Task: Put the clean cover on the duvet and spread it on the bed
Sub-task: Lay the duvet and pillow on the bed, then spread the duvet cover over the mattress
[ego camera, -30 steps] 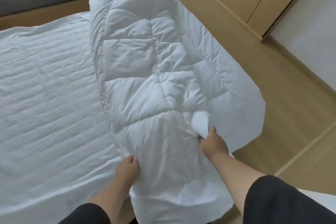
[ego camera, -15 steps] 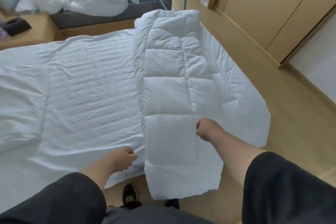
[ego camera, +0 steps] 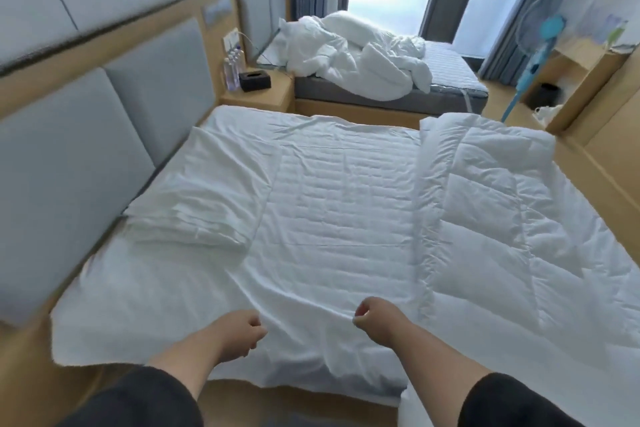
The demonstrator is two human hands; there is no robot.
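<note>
Bed (ego camera: 114, 291): near one of two, padded grey headboard at its left end, covered edge to edge in white cloth.

Cover (ego camera: 332, 218): white, faintly ribbed, spread flat across the middle of the bed; its near edge hangs over the bed's near side. Whether it is one sheet with the cloth beneath cannot be told.

Duvet (ego camera: 519, 218): white, quilted in squares, folded lengthwise, lying along the foot end of the bed from far edge to near edge; its right part is cut off by the frame.

Folded linen (ego camera: 197, 204): white stack near the head end, by the headboard.

Left hand (ego camera: 242, 331): over the bed's near edge, fingers curled in; it seems to hold nothing, though the fingertips are hidden.

Right hand (ego camera: 375, 321): just beside the duvet's near end, fingers curled in a loose fist above the cover; whether it pinches cloth cannot be made out. Black sleeves on both arms.

Far bed (ego camera: 446, 97): grey mattress, heap of crumpled white bedding (ego camera: 356, 59).

Nightstand (ego camera: 259, 95): between the beds, carrying a black box (ego camera: 254, 80) and bottles (ego camera: 231, 71); their labels are too blurred to read.

Fan (ego camera: 543, 38): blue, standing past the foot end, blurred.

No writing or brand is legible anywhere.
</note>
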